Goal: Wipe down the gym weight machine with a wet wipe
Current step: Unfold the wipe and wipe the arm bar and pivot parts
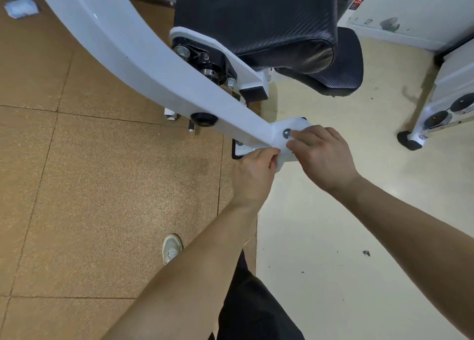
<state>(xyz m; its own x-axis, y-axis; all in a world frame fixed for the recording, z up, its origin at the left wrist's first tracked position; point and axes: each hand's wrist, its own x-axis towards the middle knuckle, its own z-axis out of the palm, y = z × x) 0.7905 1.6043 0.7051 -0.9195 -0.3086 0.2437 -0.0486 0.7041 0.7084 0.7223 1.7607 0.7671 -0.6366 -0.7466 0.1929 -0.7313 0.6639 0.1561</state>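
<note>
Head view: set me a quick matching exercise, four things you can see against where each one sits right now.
Things
1. white wet wipe
2. black padded seat
3. small white and blue packet
4. black round knob

Places
A. on the brown floor, upper left of the view
B. on the underside of the white curved frame arm
C. held between the left hand and right hand at the arm's lower end
D. top of the view, right of the arm

Pairs: 1-C, 2-D, 3-A, 4-B
</note>
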